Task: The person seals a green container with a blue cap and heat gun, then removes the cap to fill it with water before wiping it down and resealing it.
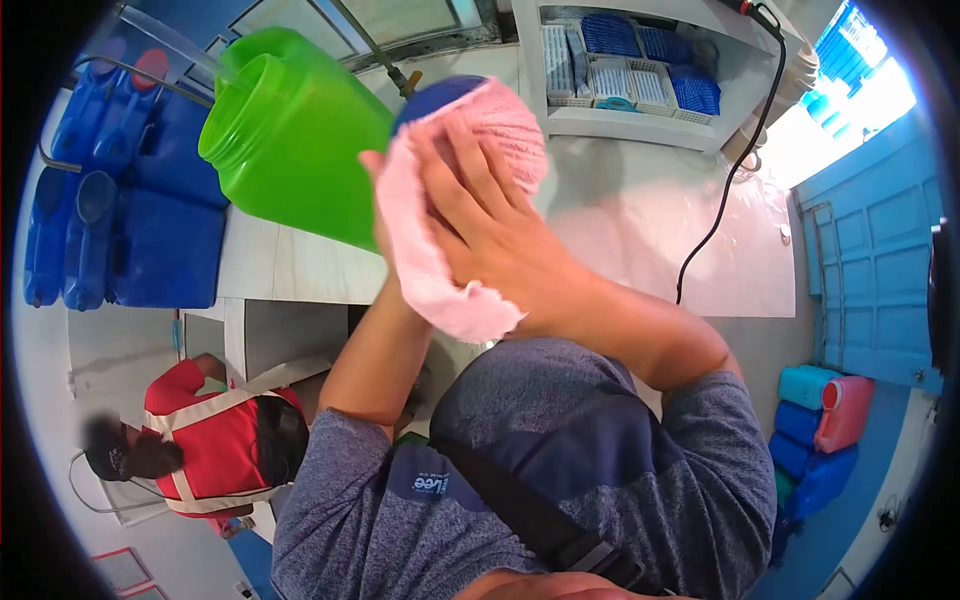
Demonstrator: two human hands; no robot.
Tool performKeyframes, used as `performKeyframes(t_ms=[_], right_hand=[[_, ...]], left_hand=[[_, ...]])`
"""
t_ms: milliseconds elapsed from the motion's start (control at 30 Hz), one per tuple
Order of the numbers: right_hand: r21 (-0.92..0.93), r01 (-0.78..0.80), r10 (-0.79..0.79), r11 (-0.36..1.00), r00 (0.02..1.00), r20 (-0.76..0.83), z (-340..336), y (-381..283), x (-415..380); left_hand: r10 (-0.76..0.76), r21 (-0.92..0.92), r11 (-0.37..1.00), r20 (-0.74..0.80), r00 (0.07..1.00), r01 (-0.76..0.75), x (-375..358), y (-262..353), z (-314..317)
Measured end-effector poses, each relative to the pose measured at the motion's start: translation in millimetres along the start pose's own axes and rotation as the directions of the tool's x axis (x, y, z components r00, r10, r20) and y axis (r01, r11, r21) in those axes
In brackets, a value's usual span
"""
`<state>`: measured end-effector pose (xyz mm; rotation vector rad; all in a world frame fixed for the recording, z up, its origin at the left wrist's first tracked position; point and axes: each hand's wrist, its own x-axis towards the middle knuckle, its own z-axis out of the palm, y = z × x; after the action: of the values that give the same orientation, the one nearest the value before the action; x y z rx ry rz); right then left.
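Note:
A pink ribbed cloth [510, 130] is draped over a dark blue rounded object [440, 95], whose kind I cannot make out. My right hand [485, 215] presses on the cloth from above, its fingers slightly apart. Behind the cloth, my left hand [371, 166] is mostly hidden; only a fingertip shows at the cloth's left edge, and it seems to support the blue object from beneath. Part of the cloth hangs down over my left wrist. Just left of my hands, a translucent green jug [310, 150] lies tilted, with a clear tube or stream at its open mouth.
Several blue jugs [165, 240] stand at the left. A brass tap [405, 82] is beyond my hands. Baskets of blue packs [640, 80] fill a shelf. A black cable [715, 215] hangs at right. Another person [215, 430] in red works at lower left. More containers [805, 430] are at right.

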<state>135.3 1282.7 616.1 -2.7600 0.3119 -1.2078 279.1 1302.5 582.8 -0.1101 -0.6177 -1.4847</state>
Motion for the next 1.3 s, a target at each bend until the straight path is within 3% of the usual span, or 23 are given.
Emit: performKeyframes(t_ms=[33,133,200,267,333,367,467,500,567,600,633,667,733,800,833,900,1000,1033,1067,1133,1200,1267,1300], right_hand=[[-0.022,-0.024,0.023,0.999,1.000,-0.010,-1.6,11.8,9.6],[0.011,-0.175,0.175,0.984,0.980,-0.097,-2.5,51.9,20.1],[0.069,-0.288,0.296,0.955,0.941,-0.164,1.2,53.7,13.8],[0.092,-0.281,0.289,0.955,0.954,-0.085,11.2,29.3,-8.8],[0.166,-0.210,0.216,0.964,0.976,-0.018,9.0,-4.6,-10.2],[0.153,-0.200,0.217,0.968,0.971,-0.103,3.6,0.4,-1.9],[0.182,-0.235,0.272,0.955,0.938,-0.216,-0.7,53.0,15.6],[0.222,-0.271,0.323,0.937,0.915,-0.243,-4.8,65.8,14.1],[0.818,-0.403,0.574,0.411,0.811,0.112,-12.4,69.0,0.1],[0.916,-0.342,0.540,0.210,0.821,0.183,-14.2,65.3,-6.8],[0.914,-0.346,0.536,0.211,0.823,0.188,-10.5,52.7,-13.7],[0.975,-0.179,0.657,0.130,0.753,0.051,-3.8,36.0,-21.1],[0.998,0.001,0.761,0.056,0.648,-0.043,2.1,27.1,-22.3],[0.934,-0.159,0.696,0.320,0.708,-0.118,0.2,27.5,-20.9],[0.937,-0.159,0.692,0.312,0.714,-0.109,4.2,26.1,-20.3],[0.903,-0.164,0.693,0.396,0.699,-0.177,16.1,26.5,-21.0],[0.882,-0.205,0.711,0.425,0.679,-0.184,28.9,18.5,-29.9],[0.746,-0.288,0.632,0.601,0.743,-0.222,34.1,14.0,-38.2],[0.568,-0.339,0.542,0.750,0.807,-0.235,35.7,8.4,-43.4],[0.624,-0.423,0.559,0.657,0.829,-0.027,29.7,-10.0,-47.2],[0.666,-0.347,0.455,0.661,0.890,0.012,27.8,-6.7,-40.2],[0.225,-0.007,0.078,0.974,0.947,-0.310,40.0,-6.2,-42.9],[0.214,-0.033,0.091,0.976,0.959,-0.270,39.5,-5.5,-44.4]], left_hand=[[0.081,-0.058,0.995,-0.071,0.994,-0.085,-5.9,-8.3,-14.0],[0.131,0.554,0.828,-0.348,0.928,0.091,1.1,-21.4,49.2],[0.226,0.506,0.863,-0.392,0.892,0.004,12.8,-12.9,65.3],[0.145,0.563,0.826,-0.253,0.957,0.023,12.8,3.3,55.7],[0.006,0.308,0.946,-0.326,0.945,0.100,5.8,-11.7,45.7],[0.131,0.433,0.901,-0.329,0.935,0.026,7.1,-22.9,50.3],[0.079,0.621,0.776,-0.270,0.960,0.111,-13.0,-20.2,34.5],[0.068,0.780,0.616,-0.192,0.979,0.110,-7.5,-19.9,49.0],[0.061,0.732,0.668,-0.230,0.971,0.132,-6.7,-12.7,48.0],[0.037,0.707,0.696,-0.209,0.977,0.126,-8.7,-8.3,37.2],[0.097,0.653,0.754,-0.230,0.968,0.080,-7.9,-8.4,30.2],[0.160,0.598,0.801,-0.257,0.953,0.026,-6.7,-7.7,22.6],[0.279,0.714,0.699,-0.300,0.912,0.021,-3.7,-11.5,12.0],[0.445,0.964,0.261,-0.169,0.879,0.053,2.5,-17.2,-0.5],[0.455,0.965,0.256,-0.171,0.874,0.056,0.7,-15.7,1.4],[0.234,0.821,0.519,-0.405,0.884,0.239,4.9,-14.0,9.5],[0.141,0.687,0.686,-0.447,0.883,0.238,3.6,-16.8,27.0],[0.110,0.624,0.748,-0.456,0.883,0.228,0.7,-19.4,26.1],[0.106,0.619,0.751,-0.455,0.884,0.229,-0.5,-19.0,30.3],[0.093,0.642,0.705,-0.505,0.858,0.301,0.5,-12.2,43.2],[0.144,0.675,0.692,-0.477,0.867,0.256,1.3,-8.6,46.6],[0.188,0.609,0.793,-0.291,0.938,0.030,-0.2,-5.5,48.6],[0.243,0.634,0.773,-0.330,0.912,0.023,2.7,-11.6,52.5]])
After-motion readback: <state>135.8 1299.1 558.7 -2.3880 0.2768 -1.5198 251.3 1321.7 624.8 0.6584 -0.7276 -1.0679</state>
